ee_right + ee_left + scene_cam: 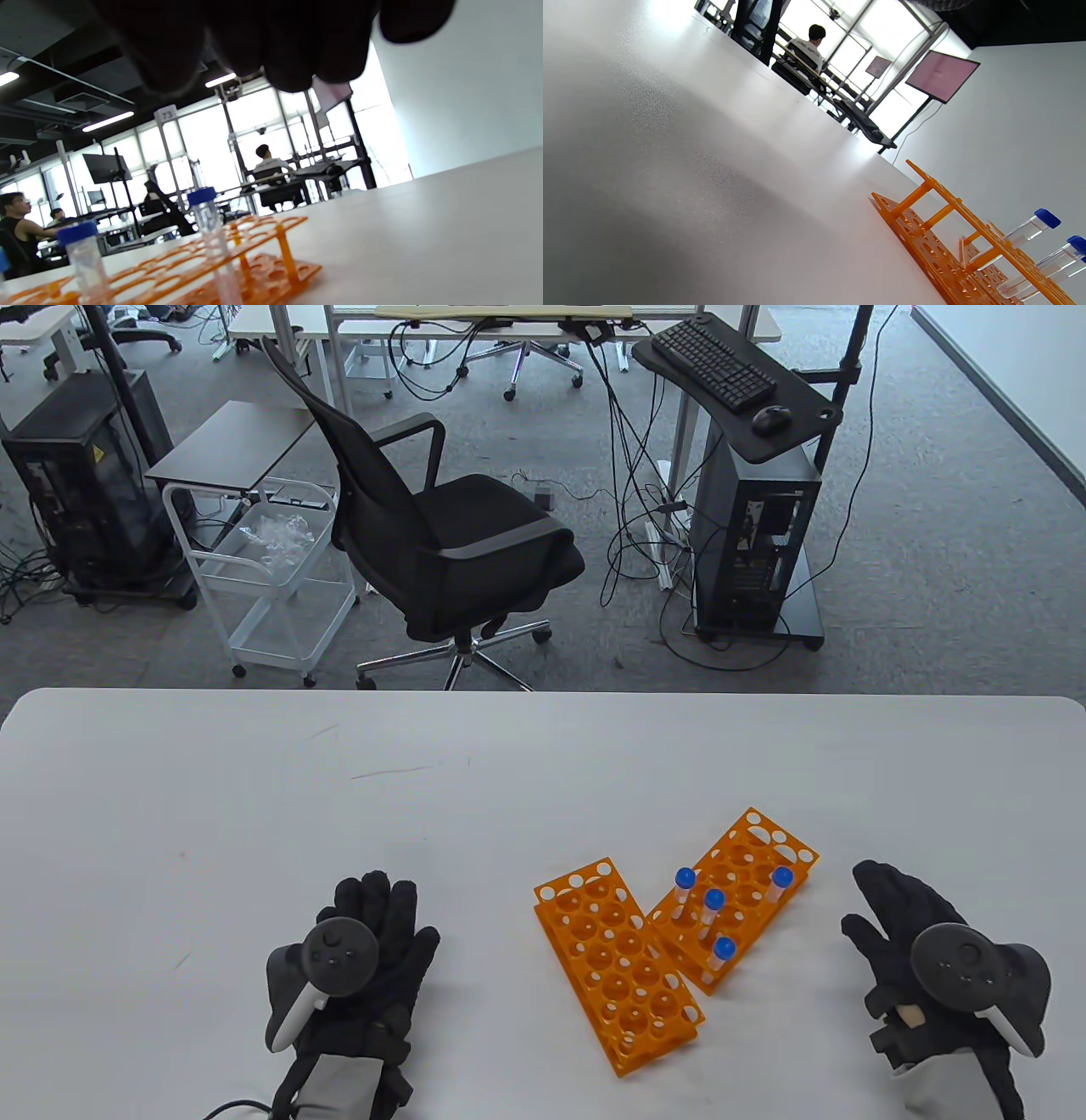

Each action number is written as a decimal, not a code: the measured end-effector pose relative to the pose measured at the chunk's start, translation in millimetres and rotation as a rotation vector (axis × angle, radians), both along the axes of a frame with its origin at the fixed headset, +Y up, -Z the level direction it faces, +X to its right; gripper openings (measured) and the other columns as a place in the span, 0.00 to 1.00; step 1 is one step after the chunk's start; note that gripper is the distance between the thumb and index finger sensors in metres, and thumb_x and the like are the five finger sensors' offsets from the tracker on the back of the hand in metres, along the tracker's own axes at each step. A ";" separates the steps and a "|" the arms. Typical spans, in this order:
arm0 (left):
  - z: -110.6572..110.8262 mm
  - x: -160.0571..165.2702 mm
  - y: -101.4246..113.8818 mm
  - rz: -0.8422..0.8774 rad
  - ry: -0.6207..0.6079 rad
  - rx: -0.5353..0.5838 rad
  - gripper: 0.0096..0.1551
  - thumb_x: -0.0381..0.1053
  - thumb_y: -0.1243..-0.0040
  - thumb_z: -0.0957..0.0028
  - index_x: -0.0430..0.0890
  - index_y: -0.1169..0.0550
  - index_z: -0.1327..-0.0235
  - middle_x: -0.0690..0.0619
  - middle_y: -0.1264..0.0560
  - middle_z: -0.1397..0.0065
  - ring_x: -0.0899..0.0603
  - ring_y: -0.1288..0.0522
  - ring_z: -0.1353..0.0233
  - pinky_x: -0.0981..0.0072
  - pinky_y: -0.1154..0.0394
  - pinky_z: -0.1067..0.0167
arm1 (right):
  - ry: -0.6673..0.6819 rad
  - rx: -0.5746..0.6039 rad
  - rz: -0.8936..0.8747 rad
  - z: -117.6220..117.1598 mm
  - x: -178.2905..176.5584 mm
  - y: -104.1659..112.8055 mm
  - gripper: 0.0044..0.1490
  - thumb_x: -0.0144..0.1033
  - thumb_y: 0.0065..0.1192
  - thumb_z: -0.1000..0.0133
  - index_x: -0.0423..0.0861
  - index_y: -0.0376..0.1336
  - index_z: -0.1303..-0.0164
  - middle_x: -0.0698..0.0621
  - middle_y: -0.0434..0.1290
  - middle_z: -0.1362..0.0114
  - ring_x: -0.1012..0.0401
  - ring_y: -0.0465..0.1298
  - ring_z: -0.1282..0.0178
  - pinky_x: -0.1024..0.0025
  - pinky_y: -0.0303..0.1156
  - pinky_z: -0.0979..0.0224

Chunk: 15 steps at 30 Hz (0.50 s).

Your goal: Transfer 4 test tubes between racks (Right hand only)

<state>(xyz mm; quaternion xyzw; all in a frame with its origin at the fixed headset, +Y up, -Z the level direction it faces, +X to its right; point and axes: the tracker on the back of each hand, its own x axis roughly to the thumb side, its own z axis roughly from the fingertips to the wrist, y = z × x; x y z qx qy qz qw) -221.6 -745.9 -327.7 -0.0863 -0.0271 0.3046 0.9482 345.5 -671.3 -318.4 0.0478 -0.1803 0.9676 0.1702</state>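
Two orange racks lie side by side on the white table [254,780]. The right rack [758,848] holds several clear test tubes with blue caps [713,901]; the left rack [618,963] holds none. My right hand [891,912] rests on the table to the right of the racks, fingers spread, holding nothing. My left hand [382,916] lies flat on the table to the left of the racks. In the right wrist view the tubes [208,220] stand in the rack [258,237] under my fingers [263,38]. The left wrist view shows a rack [950,237] and tubes [1031,228].
The table's far edge runs across the middle of the table view. Beyond it stand a black office chair [441,534], a white cart [271,585] and a computer stand [747,517].
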 end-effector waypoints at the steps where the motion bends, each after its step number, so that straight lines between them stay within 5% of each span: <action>1: 0.0 0.0 0.0 -0.001 0.000 -0.001 0.40 0.71 0.65 0.39 0.65 0.59 0.17 0.63 0.72 0.15 0.54 0.83 0.20 0.56 0.85 0.25 | -0.005 -0.002 0.007 -0.2 0.4 -2.2 0.39 0.41 0.66 0.46 0.42 0.61 0.25 0.37 0.67 0.22 0.38 0.65 0.25 0.33 0.59 0.29; 15: 0.1 0.7 0.1 -0.008 0.001 -0.001 0.40 0.71 0.65 0.39 0.65 0.59 0.17 0.63 0.72 0.15 0.54 0.84 0.20 0.56 0.85 0.25 | -0.018 -0.052 0.057 -5.4 -6.4 -26.8 0.38 0.42 0.64 0.46 0.43 0.61 0.26 0.38 0.68 0.23 0.39 0.66 0.25 0.34 0.60 0.29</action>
